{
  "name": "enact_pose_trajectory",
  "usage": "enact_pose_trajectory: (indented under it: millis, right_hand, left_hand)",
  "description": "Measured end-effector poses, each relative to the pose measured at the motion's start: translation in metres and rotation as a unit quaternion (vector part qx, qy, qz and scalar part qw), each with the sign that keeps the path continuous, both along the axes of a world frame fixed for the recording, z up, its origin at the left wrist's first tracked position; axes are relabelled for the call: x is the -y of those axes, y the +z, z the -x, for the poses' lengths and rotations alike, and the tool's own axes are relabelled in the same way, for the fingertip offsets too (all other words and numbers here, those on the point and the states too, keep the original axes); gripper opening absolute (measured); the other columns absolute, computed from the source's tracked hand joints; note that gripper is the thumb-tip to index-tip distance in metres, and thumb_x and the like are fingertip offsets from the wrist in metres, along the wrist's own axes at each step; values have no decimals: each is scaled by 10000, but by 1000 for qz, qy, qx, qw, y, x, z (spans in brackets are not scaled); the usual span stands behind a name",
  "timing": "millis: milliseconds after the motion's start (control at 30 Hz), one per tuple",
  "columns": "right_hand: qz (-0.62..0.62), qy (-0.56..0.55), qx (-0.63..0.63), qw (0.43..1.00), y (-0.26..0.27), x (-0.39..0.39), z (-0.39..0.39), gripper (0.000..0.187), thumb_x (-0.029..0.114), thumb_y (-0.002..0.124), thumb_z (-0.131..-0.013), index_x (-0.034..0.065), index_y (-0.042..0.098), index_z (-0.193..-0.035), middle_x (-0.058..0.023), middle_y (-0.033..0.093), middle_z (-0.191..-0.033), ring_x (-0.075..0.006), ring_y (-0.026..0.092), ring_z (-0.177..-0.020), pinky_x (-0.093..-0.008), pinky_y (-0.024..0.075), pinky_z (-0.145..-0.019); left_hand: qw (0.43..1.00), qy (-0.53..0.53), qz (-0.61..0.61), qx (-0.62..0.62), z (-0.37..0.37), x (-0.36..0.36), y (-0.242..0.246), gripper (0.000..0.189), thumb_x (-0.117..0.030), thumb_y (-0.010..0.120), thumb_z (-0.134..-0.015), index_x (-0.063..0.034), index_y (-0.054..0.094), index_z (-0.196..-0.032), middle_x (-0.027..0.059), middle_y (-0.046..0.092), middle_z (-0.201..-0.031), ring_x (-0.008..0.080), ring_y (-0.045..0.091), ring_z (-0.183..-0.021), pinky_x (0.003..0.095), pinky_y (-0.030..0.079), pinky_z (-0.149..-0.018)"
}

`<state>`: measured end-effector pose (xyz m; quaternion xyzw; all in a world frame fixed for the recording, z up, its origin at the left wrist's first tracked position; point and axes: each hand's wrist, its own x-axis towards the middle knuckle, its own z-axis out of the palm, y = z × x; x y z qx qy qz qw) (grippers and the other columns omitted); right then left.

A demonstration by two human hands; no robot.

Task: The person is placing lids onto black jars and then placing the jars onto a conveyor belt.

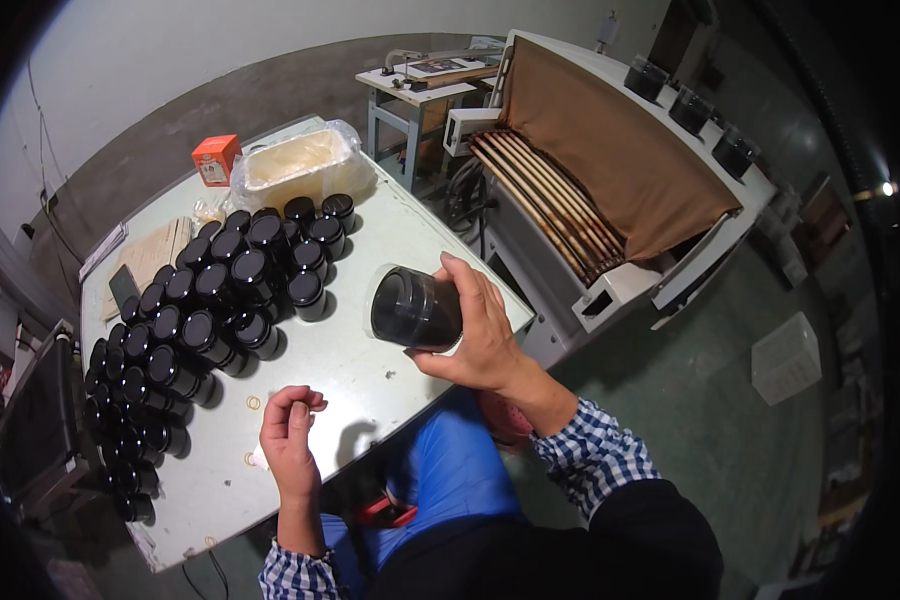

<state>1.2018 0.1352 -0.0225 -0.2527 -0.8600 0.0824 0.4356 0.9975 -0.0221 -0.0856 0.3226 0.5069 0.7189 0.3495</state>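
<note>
My right hand is closed around a black jar with a dark lid. A clear plastic sleeve surrounds the jar and extends past its lid end. The jar is tilted and held above the right part of the white table. Low over the near edge is my left hand, its fingers loosely curled and nothing visible in them. A small white piece shows beside its wrist side. Many similar glossy black jars stand closely grouped to the left, lids up.
A plastic-lined tub and orange box sit at the back. A phone lies on cardboard. Yellowish rings lie nearby. Right is a machine with rollers and a brown curtain; sleeved jars stand atop it.
</note>
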Motion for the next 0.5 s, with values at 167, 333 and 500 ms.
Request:
enact_pose_trajectory:
  millis: [167,333,500]
  right_hand:
    - [-86,-33,9,996,-10,-5,0,1078,256,855,-495,42,295,-1391,-131,448,-1285,-287,484,-1088,-502,333,-946]
    - [-135,-46,-16,990,-9,-13,-2,986,246,841,-522,80,342,-1356,-105,461,-1261,-268,497,-1070,-497,330,-950]
    - [-168,-64,-12,984,-8,-23,-14,940,246,833,-525,102,366,-1328,-94,465,-1247,-254,504,-1057,-498,329,-950]
  left_hand:
    - [1000,-5,16,-18,-4,-2,-5,178,-209,522,-966,-82,578,-1077,23,627,-951,103,593,-868,211,433,-744]
    - [1000,-2,17,-14,-8,-7,-7,178,-215,523,-965,-83,578,-1072,22,630,-949,101,593,-856,208,430,-738]
    - [1000,-7,26,-16,-16,-20,-7,166,-206,530,-962,-82,580,-1060,24,632,-940,104,592,-848,212,430,-736]
